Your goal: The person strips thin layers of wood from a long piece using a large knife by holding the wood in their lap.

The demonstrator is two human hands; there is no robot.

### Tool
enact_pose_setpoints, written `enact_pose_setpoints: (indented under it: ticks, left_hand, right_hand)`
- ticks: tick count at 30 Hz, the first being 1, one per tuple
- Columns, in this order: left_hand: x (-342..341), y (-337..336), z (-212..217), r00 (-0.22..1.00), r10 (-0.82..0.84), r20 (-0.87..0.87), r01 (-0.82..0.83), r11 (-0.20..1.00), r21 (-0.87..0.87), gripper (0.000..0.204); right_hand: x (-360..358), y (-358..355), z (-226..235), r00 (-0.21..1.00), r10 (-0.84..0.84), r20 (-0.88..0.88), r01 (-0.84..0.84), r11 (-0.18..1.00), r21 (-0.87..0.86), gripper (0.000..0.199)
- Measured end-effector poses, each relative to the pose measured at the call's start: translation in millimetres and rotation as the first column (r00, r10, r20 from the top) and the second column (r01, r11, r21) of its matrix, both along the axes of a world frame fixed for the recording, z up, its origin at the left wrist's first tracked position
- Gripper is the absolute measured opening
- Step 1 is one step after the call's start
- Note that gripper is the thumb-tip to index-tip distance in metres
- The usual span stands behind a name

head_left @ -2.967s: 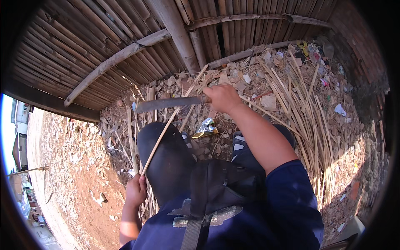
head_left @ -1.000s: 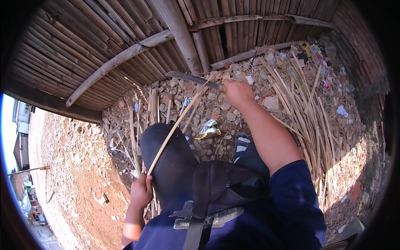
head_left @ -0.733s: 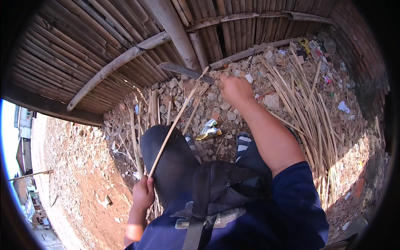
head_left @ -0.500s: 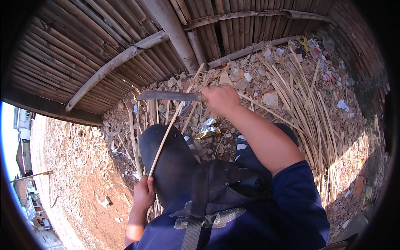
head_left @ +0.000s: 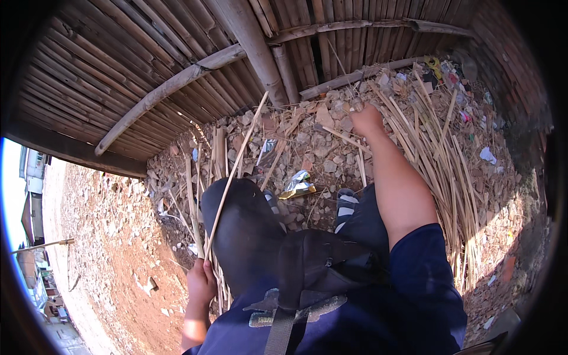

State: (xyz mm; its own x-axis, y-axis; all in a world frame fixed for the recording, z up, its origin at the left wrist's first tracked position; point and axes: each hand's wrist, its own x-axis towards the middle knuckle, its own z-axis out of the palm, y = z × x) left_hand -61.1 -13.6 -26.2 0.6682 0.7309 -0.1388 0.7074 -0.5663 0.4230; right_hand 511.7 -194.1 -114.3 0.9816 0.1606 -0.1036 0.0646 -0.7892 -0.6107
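My left hand (head_left: 202, 283), low on the left, is closed around the lower end of a long thin bamboo strip (head_left: 238, 163). The strip slants up across my left knee, its far end near the bamboo wall. My right hand (head_left: 367, 121) is closed on the handle of a knife (head_left: 357, 107), out over the rubble at the far right. Its blade shows only as a thin line, almost edge-on, pointing up toward the wall. The knife and the held strip are apart. Beside my right forearm lies a large pile of split bamboo strips (head_left: 441, 171).
A bamboo wall (head_left: 148, 65) with a thick slanting pole (head_left: 248, 47) stands in front. More strips (head_left: 190, 189) lie left of my left knee. Between my feet is a shiny crumpled wrapper (head_left: 297, 185) on stony ground. A brick wall (head_left: 515, 65) runs along the right.
My right hand has swung right and away from the bamboo strip with the knife, whose blade was crossing the strip broadside. My left hand still holds the strip, slightly lower.
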Motion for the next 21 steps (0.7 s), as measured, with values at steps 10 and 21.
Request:
enact_pose_setpoints:
  ticks: [10,21]
  left_hand:
    - [26,-15,0,0.999,-0.029,-0.017,0.032,0.973,0.229,0.025]
    - [39,-23,1,1.0,-0.015,0.028,0.008,0.976,0.219,0.03]
  right_hand:
    - [-70,34,82,0.921,0.306,0.24,-0.35,0.921,0.172,0.042]
    - [-98,47,68,0.57,0.684,0.455,-0.628,0.72,-0.296,0.031]
